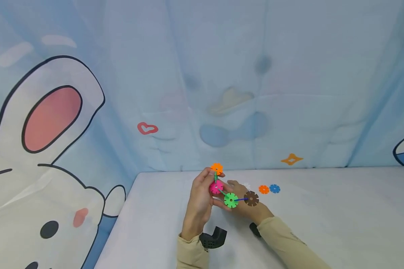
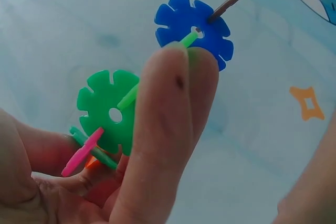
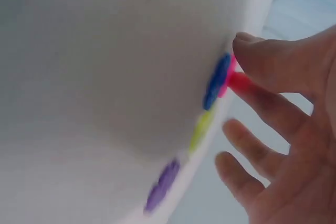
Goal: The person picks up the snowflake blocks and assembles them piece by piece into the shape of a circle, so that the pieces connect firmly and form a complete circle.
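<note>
My left hand (image 1: 199, 196) grips a chain of notched plastic discs, raised over the table. From its top run an orange disc (image 1: 217, 168), a dark green one seen edge-on, a pink disc (image 1: 216, 187), a light green disc (image 1: 231, 200), a blue one edge-on and a brown disc (image 1: 251, 198). In the left wrist view, the chain's blue disc (image 2: 210, 51) and green disc (image 2: 100, 98) face the camera beside the fingers. Low at the tabletop, my right hand (image 3: 294, 129) has thumb and forefinger around a pink disc (image 3: 230, 76), beside a blue disc (image 3: 215, 85).
On the white table (image 1: 323, 224) lie a loose orange disc (image 1: 264, 189) and a blue disc (image 1: 275, 188). A yellow disc (image 3: 199, 129) and a purple disc (image 3: 161, 184) show in the right wrist view. Behind the table hangs a printed blue curtain (image 1: 306, 123).
</note>
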`<state>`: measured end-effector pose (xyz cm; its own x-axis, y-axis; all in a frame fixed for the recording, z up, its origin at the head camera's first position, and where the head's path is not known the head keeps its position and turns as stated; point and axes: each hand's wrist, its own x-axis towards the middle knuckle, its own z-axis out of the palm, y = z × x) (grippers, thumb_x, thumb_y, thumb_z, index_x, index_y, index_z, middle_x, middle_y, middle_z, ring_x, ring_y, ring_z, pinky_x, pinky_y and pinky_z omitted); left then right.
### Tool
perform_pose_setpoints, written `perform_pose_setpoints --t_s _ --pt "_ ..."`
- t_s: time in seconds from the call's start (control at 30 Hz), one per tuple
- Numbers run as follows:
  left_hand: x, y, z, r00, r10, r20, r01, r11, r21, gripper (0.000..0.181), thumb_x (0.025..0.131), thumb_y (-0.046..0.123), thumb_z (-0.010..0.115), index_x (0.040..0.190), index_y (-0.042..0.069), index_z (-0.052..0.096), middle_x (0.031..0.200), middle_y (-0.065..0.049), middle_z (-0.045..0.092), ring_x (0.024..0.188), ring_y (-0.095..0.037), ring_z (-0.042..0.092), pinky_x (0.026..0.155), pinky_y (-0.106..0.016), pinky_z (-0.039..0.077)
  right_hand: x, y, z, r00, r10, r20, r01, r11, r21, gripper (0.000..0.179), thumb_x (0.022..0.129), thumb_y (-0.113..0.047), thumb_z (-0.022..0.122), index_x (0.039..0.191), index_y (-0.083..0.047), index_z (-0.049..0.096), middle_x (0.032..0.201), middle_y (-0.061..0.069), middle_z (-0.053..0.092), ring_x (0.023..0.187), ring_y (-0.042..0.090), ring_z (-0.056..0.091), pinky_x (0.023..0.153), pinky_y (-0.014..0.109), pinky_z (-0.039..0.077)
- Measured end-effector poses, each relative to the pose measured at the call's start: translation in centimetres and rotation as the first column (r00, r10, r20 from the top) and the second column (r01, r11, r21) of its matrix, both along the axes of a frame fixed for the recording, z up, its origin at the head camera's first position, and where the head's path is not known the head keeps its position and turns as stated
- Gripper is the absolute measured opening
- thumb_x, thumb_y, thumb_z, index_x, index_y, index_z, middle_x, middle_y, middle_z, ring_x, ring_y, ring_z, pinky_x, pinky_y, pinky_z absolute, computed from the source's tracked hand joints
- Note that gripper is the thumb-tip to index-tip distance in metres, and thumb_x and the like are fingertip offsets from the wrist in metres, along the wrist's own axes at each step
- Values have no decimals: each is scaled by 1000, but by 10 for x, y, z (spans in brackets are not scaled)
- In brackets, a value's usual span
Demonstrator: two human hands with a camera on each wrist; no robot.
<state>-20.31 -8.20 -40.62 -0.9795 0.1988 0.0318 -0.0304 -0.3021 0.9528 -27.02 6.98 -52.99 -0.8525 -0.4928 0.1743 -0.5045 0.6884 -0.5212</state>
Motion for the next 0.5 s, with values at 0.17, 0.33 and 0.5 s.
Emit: perform_pose_setpoints --t_s 0.17,0.33,0.5 --pt "1 2 2 1000 -8 -6 8 1000 -18 25 114 18 31 112 4 51 75 -3 72 49 -16 65 46 -39 62 -2 13 10 988 49 -149 -30 991 131 34 91 -14 82 124 -15 71 94 8 71 90 26 62 75 40 62" --pt "3 9 3 1000 -30 -10 30 999 -21 25 114 20 33 110 3 52 73 -3 71 50 -15 68 46 -37 62 -10 24 8 990 52 -131 -30 986 163 29 91 -12 82 113 -10 64 83 1 66 78 18 58 72 33 57" --pt "5 13 4 999 -44 -16 44 999 -28 26 114 20 33 109 2 51 73 -3 72 49 -14 69 46 -37 62 -11 33 15 999 8 32 -9 998 59 25 95 -7 76 114 -7 60 88 4 64 78 18 59 70 32 55"
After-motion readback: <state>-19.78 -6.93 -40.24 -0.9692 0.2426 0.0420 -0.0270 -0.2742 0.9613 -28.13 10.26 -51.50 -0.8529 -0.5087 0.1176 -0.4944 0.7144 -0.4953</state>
